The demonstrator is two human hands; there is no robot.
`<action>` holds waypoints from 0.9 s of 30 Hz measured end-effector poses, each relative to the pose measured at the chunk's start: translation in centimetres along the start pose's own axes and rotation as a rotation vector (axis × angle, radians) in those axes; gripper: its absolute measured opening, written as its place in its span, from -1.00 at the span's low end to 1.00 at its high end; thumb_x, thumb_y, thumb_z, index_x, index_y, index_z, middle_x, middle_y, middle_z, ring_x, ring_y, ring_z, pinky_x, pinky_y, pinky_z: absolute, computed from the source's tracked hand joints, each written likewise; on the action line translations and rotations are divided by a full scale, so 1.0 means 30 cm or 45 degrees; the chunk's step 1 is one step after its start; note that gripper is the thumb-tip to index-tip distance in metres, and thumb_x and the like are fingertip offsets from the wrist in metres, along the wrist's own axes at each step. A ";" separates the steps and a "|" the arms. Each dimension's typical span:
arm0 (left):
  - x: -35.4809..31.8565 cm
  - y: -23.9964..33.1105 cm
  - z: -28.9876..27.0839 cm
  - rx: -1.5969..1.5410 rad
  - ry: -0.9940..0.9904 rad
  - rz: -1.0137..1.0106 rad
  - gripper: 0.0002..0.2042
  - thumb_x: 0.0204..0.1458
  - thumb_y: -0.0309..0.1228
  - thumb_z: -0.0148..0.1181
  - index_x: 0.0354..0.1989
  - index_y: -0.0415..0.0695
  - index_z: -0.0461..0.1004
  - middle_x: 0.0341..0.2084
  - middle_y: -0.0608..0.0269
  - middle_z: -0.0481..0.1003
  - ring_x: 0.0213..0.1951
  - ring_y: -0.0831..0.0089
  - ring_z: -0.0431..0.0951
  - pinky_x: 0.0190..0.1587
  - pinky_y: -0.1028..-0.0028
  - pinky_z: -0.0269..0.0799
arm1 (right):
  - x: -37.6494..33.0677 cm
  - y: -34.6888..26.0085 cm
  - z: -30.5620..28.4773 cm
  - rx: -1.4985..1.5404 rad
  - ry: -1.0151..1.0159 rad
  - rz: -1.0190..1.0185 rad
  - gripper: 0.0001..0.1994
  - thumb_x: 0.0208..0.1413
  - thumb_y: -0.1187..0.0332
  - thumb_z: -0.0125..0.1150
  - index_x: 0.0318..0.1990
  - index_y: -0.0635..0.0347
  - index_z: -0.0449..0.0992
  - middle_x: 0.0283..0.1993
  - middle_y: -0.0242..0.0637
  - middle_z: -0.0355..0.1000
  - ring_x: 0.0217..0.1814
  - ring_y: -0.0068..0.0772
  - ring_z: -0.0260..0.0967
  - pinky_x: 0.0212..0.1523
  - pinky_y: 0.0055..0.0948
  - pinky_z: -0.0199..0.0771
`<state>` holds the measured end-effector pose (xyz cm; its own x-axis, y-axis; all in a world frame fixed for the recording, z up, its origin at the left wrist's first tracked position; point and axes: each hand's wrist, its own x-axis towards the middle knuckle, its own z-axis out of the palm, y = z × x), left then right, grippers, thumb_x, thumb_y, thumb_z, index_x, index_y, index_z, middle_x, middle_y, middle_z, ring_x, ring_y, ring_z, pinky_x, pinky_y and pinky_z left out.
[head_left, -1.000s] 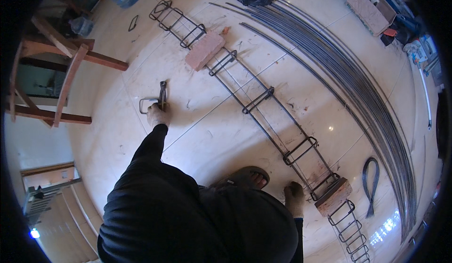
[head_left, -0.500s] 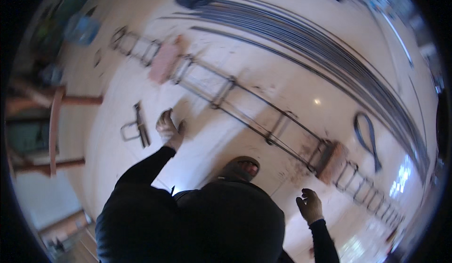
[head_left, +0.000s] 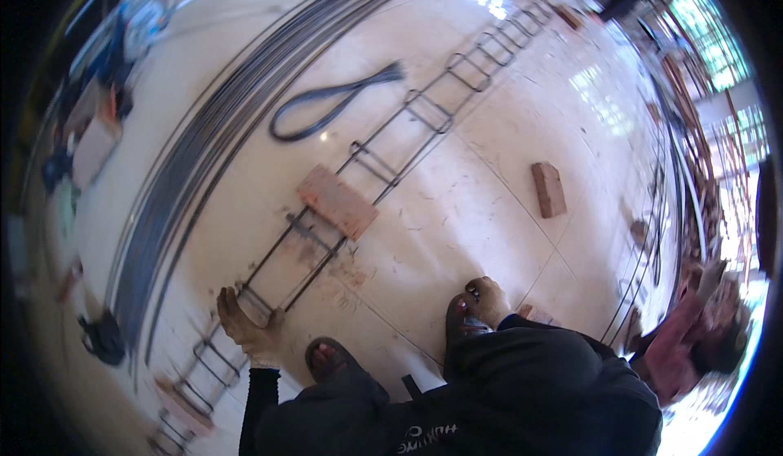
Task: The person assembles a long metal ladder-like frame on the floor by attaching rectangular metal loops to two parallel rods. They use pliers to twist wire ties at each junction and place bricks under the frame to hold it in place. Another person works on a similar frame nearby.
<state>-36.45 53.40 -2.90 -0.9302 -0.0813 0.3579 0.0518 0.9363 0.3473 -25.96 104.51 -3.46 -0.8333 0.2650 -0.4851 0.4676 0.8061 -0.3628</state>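
A long steel rebar cage lies diagonally across the tiled floor, its bars joined by rectangular stirrups. One reddish brick rests across its middle, and another brick sits on it at the lower left. My gloved left hand appears over the cage between these bricks, thumb and fingers apart, holding nothing; whether it touches the bars I cannot tell. Beside my right sandalled foot hangs my gloved right hand, its fingers loosely bent and open, with nothing visible in them.
Past the cage lies a bundle of long steel rods, with a looped bunch of wire nearer. A loose brick is on the floor to the right. Another person in a reddish top is at the right edge, near more thin bars.
My view has swung right, so the cage now slants the other way. The hacksaw has left the view; the loose brick and the other person have come in. Both hands remain without anything held.
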 end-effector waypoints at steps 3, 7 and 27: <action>0.079 -0.037 0.082 0.091 -0.349 0.104 0.14 -0.36 0.04 0.67 0.45 -0.24 0.25 0.40 -0.20 0.27 0.46 -0.28 0.16 0.46 -0.15 0.17 | -0.062 -0.035 0.062 0.050 0.382 -0.105 -0.71 0.14 0.24 0.33 -0.07 0.21 0.68 -0.05 0.01 0.57 0.08 0.16 0.52 0.14 -0.04 0.54; 0.089 0.003 0.079 0.067 -0.450 0.066 0.09 -0.38 -0.20 0.70 0.44 -0.23 0.25 0.42 -0.22 0.22 0.47 -0.30 0.11 0.47 -0.19 0.15 | -0.003 0.002 0.044 0.190 0.422 -0.100 -0.68 0.06 0.24 0.41 -0.06 0.19 0.64 -0.03 -0.02 0.52 0.12 0.15 0.45 0.18 0.00 0.47; 0.494 0.550 0.004 -0.130 -0.781 0.857 -0.31 0.01 -0.28 0.51 0.31 -0.25 0.38 0.20 -0.11 0.47 0.29 -0.15 0.40 0.33 -0.02 0.31 | 0.537 0.452 -0.507 0.114 1.014 0.733 -0.05 -0.15 0.18 0.65 0.40 0.30 0.28 0.21 0.12 0.46 0.29 0.14 0.44 0.32 -0.11 0.52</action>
<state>-49.43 67.70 8.04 -0.7205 0.6934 -0.0003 0.6575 0.6834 0.3173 -37.52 127.76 -4.11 -0.4110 0.9097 0.0592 0.8573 0.4077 -0.3143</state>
